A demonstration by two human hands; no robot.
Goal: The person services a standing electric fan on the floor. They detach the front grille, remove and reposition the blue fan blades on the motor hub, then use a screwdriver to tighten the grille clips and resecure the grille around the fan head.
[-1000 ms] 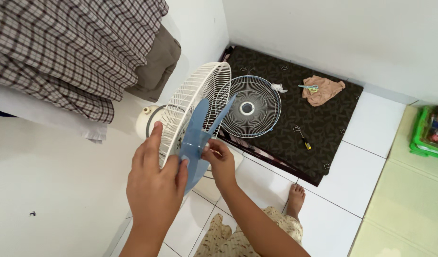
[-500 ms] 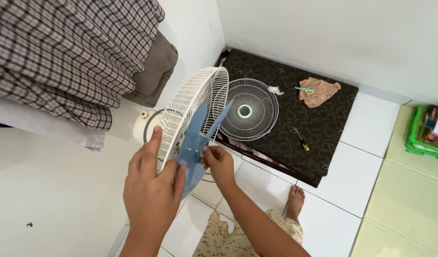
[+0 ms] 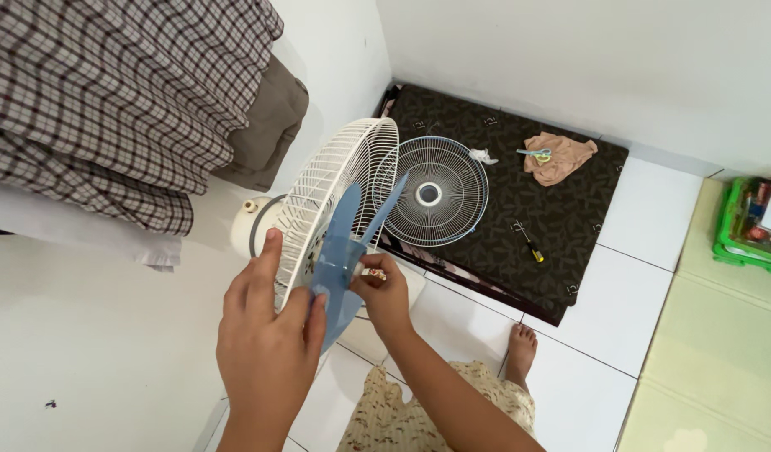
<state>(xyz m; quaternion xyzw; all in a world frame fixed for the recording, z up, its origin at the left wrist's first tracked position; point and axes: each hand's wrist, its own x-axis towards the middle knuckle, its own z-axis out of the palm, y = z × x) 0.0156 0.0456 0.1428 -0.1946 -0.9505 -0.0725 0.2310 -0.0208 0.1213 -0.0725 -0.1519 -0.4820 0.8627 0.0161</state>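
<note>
A white standing fan is tipped toward me, its rear wire guard [image 3: 331, 188] still on and its translucent blue blade [image 3: 345, 243] exposed. My left hand [image 3: 268, 343] grips the lower rim of the guard and a lobe of the blade. My right hand [image 3: 384, 289] pinches the hub at the centre of the blade, a ring showing on one finger. The removed front wire guard [image 3: 431, 192] lies flat on a dark patterned mat [image 3: 561, 218] just beyond the fan.
On the mat lie a small screwdriver [image 3: 529, 247], a pink cloth [image 3: 561, 156] with a small tool on it, and a white scrap. Checked fabric [image 3: 109, 100] hangs at upper left. A green basket [image 3: 750, 226] sits at the right. My bare foot [image 3: 519, 347] rests on white tiles.
The view has drifted slightly, so the fan and mat sit a little lower and more to the right. Both hands keep the same hold on the fan blade and guard.
</note>
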